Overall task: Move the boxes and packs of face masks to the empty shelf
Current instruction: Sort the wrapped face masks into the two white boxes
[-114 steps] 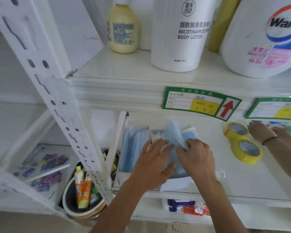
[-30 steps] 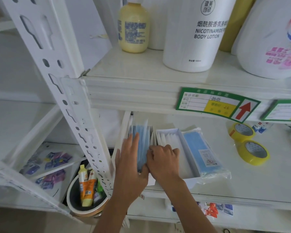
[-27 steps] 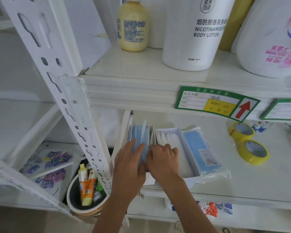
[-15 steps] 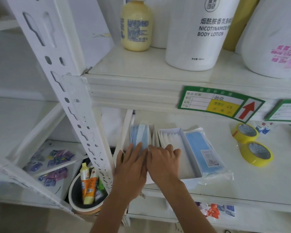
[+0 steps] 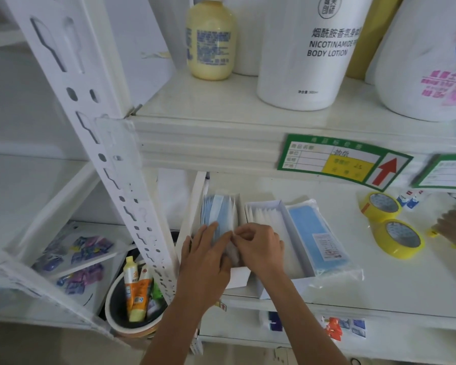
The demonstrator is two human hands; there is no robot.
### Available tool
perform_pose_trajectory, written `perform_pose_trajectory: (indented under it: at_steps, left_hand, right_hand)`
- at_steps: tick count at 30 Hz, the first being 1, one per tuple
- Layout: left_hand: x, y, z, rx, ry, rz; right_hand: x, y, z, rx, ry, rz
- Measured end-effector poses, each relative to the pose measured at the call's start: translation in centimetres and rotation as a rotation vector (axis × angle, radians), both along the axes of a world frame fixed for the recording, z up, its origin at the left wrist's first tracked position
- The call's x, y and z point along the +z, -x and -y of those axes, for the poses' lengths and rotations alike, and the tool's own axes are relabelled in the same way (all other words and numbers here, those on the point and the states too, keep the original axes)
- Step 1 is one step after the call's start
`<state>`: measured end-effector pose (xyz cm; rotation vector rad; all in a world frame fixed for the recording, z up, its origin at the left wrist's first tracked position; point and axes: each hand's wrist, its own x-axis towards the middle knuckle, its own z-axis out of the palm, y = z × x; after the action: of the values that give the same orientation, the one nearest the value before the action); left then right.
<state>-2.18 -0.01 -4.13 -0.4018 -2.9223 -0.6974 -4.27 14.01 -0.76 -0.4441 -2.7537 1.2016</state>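
Both hands at the mask boxes on the middle shelf (image 5: 379, 291).
Left hand (image 5: 204, 262) lies flat, fingers straight, on the blue masks (image 5: 217, 212) in the left box; right hand (image 5: 259, 246) pinches the divider edge beside the white-mask box (image 5: 270, 222); sealed pack (image 5: 317, 235) lies just right.

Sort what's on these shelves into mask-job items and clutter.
Job: open box of blue masks, open box of white masks, sealed blue mask pack, left hand, right hand.

Clutter: tape rolls, body lotion, yellow bottle, tub of tubes.
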Motion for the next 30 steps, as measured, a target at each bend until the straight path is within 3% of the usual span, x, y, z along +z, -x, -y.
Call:
perform_pose_trajectory:
  at_steps: [8,18,30]
  left_hand:
    - [-0.4,0.1,0.2,0.031,-0.17,0.009]
    - [-0.6,0.4,0.4,0.047,-0.236,-0.022]
    - [-0.6,0.5,0.4,0.054,-0.259,-0.012]
  right_hand:
    - [0.0,-0.1,0.0,0.026,0.09,0.01]
    - [-1.7,-0.5,0.2,0.186,-0.343,-0.105]
    - [-1.5,-0.4,0.2,0.199,-0.413,-0.066]
